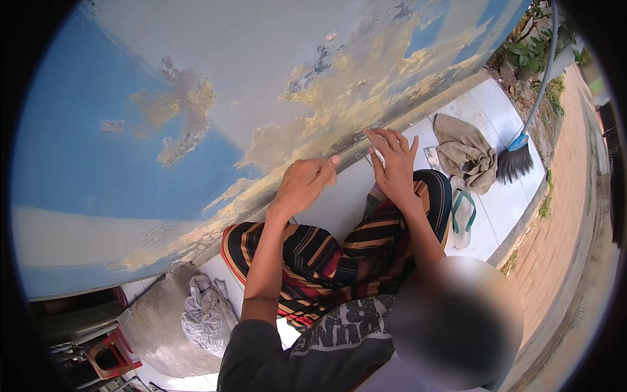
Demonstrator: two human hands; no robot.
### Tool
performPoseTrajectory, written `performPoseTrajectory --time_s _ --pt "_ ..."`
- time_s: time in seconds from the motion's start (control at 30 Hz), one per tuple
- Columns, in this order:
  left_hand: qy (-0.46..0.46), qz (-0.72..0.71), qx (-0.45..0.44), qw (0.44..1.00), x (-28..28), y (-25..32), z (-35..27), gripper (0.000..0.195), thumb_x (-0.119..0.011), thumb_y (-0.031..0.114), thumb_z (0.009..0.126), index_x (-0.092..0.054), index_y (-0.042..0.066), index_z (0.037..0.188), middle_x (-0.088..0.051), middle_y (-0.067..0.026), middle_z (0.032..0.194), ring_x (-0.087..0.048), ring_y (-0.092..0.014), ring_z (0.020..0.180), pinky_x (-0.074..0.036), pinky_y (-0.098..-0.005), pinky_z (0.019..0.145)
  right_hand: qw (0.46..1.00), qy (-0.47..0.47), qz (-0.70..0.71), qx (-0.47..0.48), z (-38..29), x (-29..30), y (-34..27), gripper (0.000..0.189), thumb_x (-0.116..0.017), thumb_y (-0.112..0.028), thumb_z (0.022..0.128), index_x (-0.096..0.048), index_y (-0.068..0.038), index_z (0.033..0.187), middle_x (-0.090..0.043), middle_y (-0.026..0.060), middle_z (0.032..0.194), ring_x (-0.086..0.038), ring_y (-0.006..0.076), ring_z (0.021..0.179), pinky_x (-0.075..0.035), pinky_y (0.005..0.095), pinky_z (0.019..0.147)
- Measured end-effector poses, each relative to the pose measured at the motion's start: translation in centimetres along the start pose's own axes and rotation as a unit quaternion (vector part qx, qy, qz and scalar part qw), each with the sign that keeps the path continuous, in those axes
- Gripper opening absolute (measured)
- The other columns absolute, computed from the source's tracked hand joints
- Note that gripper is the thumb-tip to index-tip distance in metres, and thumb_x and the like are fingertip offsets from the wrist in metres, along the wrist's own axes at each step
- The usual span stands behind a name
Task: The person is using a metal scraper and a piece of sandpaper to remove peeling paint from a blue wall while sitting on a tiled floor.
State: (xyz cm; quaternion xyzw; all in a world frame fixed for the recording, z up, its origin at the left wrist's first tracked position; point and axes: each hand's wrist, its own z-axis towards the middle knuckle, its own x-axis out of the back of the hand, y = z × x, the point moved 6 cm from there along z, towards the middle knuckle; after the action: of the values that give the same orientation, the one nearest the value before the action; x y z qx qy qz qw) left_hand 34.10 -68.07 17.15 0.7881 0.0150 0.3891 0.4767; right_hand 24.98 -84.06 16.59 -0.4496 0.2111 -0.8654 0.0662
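Note:
My left hand (306, 186) is in front of the lower wall, its fingers curled and its thumb pointing right; whether it holds anything is hidden. To its right, my right hand (396, 164) has a small, thin, pale object (379, 154) between thumb and fingers, the other fingers spread. The object's kind is unclear. Both hands are apart, above a striped cloth (308, 245) over my legs. Behind them stands a painted wall (274, 63) in blue and pale grey, with peeling, yellowish patches along its base.
On the white tiled ledge (490, 220) at right lie a brown cloth (463, 147), a green-strapped flip-flop (462, 218) and a black-bristled broom (515, 164). A small flat piece (432, 159) lies beside the cloth. A crumpled grey cloth (208, 313) and red plastic stool (110, 353) are lower left.

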Motion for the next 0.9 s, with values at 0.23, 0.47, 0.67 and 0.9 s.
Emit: performPoseTrajectory --time_s 0.23,0.47,0.67,0.9 --pt "0.132 -0.340 -0.181 0.913 -1.2 1.6 -0.5 0.049 -0.048 0.037 0.097 -0.049 -0.002 0.126 -0.060 -0.0165 0.112 -0.058 -0.023 0.100 -0.044 -0.0341 0.087 0.983 0.088 0.148 0.067 2.0 2.0 -5.7 0.049 -0.060 -0.003 0.075 -0.062 -0.017 0.122 -0.059 0.0075 0.119 -0.057 0.0299 0.105 -0.047 0.0367 0.090" --pt "0.208 -0.412 -0.167 0.871 0.8 2.2 -0.6 0.053 -0.039 0.039 0.100 -0.043 -0.005 0.130 -0.054 -0.0111 0.118 -0.050 -0.016 0.108 -0.039 -0.0292 0.093 0.960 0.172 0.080 0.207 4.3 0.1 -9.8 0.047 -0.061 0.003 0.070 -0.070 -0.018 0.111 -0.059 0.0072 0.125 -0.054 0.0286 0.112 -0.048 0.0339 0.088" --pt "0.232 -0.445 -0.160 0.850 1.4 1.4 0.2 0.057 -0.032 0.044 0.101 -0.046 -0.006 0.125 -0.053 -0.0122 0.116 -0.049 -0.016 0.106 -0.039 -0.0287 0.091 0.960 0.200 0.074 0.182 4.9 -0.6 -10.2 0.046 -0.067 -0.003 0.066 -0.071 -0.019 0.109 -0.060 0.0079 0.125 -0.054 0.0280 0.112 -0.048 0.0333 0.090" --pt "0.368 -0.335 -0.199 0.844 2.0 1.0 0.6 0.042 -0.029 0.032 0.103 -0.052 -0.003 0.096 -0.049 -0.0024 0.075 -0.040 -0.009 0.070 -0.035 -0.0255 0.061 0.938 0.248 0.104 0.217 5.5 -2.0 -9.6 0.036 -0.071 -0.013 0.069 -0.073 -0.017 0.104 -0.062 0.0080 0.121 -0.055 0.0282 0.110 -0.050 0.0356 0.085"
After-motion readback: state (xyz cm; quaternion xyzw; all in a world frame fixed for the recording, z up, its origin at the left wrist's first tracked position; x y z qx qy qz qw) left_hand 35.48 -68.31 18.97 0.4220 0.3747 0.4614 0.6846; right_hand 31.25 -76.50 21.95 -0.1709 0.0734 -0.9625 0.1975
